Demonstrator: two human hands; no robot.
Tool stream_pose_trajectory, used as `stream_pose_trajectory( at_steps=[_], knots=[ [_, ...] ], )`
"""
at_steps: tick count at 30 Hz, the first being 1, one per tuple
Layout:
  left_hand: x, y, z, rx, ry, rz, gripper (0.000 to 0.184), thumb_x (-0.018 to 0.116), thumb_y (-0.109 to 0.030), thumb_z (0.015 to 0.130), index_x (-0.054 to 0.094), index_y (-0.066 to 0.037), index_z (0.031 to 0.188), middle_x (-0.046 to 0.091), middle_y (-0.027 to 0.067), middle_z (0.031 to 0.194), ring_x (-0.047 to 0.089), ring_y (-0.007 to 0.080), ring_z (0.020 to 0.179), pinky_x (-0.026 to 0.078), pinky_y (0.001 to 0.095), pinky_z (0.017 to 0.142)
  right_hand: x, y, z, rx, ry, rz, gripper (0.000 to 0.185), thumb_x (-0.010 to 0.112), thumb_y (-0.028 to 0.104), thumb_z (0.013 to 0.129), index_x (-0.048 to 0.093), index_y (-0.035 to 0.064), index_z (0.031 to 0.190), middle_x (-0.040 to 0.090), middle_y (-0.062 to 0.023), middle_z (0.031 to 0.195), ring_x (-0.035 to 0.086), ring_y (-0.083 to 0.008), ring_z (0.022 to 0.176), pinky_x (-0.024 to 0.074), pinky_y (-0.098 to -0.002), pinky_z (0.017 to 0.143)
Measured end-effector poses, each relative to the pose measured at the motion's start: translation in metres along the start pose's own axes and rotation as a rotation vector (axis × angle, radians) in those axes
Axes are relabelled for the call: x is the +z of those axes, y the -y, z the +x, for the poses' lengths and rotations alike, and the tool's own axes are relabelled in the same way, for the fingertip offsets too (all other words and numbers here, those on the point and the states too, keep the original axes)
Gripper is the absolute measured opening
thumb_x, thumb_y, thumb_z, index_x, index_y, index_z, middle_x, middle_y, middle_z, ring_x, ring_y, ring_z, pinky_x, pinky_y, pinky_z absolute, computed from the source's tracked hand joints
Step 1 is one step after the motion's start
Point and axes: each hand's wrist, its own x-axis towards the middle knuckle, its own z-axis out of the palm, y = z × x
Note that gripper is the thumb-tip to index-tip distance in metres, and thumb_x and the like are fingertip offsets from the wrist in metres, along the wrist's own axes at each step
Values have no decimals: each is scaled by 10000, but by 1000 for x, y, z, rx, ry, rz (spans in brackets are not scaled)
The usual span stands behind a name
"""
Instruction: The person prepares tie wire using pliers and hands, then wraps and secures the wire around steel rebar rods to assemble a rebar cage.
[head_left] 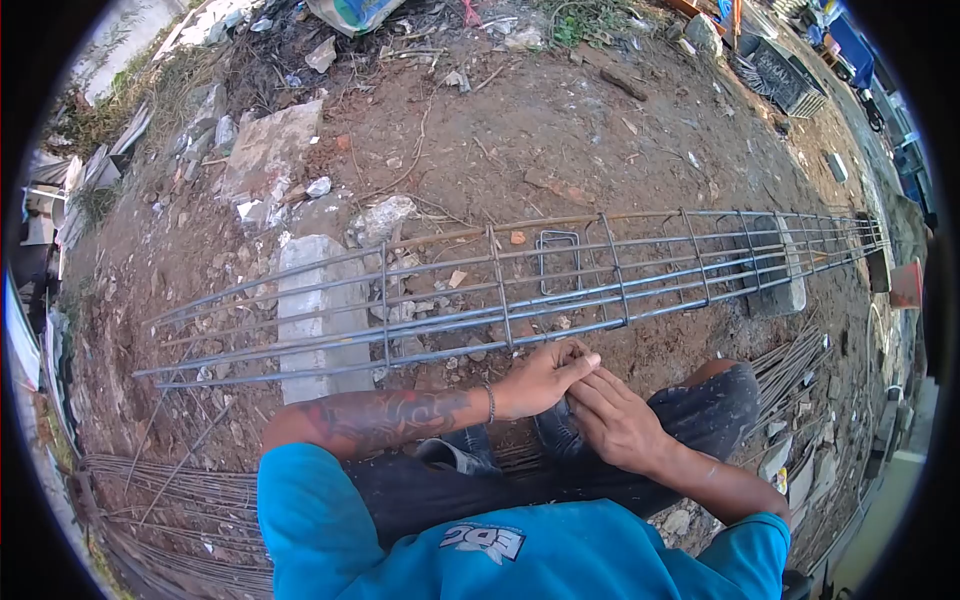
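A long rebar cage (560, 290) of steel bars and square ties lies across the view, resting on a concrete block at each end. My left hand (545, 380) is just below its near bar, fingers curled and pressed against my right hand. My right hand (612, 418) touches it, its fingers together and pointing up to the left. Whatever the fingers hold, if anything, is too small or hidden to make out. A loose square tie (560, 262) shows under the cage.
The left concrete block (322, 310) and right block (775, 270) hold up the cage. Loose thin bars lie at lower left (190, 500) and right (790, 370). A black crate (780, 78) is at upper right, a reddish bucket (906, 285) at far right. Rubble covers the dirt.
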Motion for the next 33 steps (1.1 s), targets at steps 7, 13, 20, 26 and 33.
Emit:
stream_pose_trajectory(
  at_steps=[7,13,20,26,33],
  knots=[
    [20,6,-17,270,-64,559,368,484,-315,946,568,42,968,586,253,742,583,425,729,455,438,634,-3,-22,-4,868,-497,1133,437,638,248,866,475,-5,1183,596,-120,991,589,-194,925,472,-316,787],
    [10,6,-16,158,123,562,453,478,-384,943,613,44,1004,621,188,668,627,324,640,473,391,607,-20,-32,2,817,-593,1266,296,447,232,982,502,-8,1147,618,-58,827,583,-116,762,471,-251,696],
    [2,-3,-3,-133,397,321,467,437,-426,961,592,11,1015,597,55,722,593,138,636,474,300,549,-34,-28,-7,804,-721,1212,256,539,104,933,502,12,1169,611,-26,821,556,-85,773,455,-239,688],
    [0,-31,18,-91,612,307,639,376,-581,922,436,-12,1207,515,94,992,499,174,952,414,330,831,-74,-36,-27,820,-799,1402,256,580,79,907,511,3,1142,645,-53,862,590,-93,807,470,-241,737],
    [15,-76,31,128,321,687,462,494,-400,927,549,37,1063,599,195,791,607,302,764,452,398,709,-97,-70,-40,611,-809,1023,102,620,65,874,605,-18,930,656,-65,849,609,-104,775,496,-261,683]
  ],
)
